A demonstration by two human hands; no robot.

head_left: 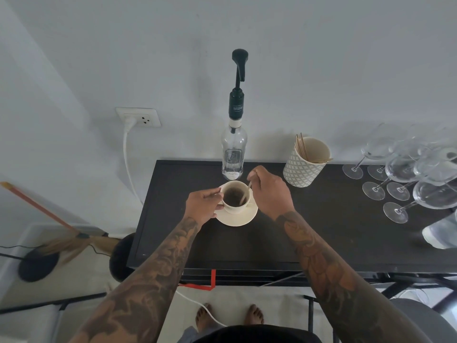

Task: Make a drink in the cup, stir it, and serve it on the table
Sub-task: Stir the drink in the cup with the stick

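Your left hand [201,205] grips the cup [235,197] on its saucer [243,217]; dark drink inside. Right hand [268,191] pinches a stir stick [247,191] dipped in it. Patterned paper cup [300,169] behind holds more sticks.

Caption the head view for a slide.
Right hand stirs the cup with a wooden stick; left hand steadies it on its saucer.
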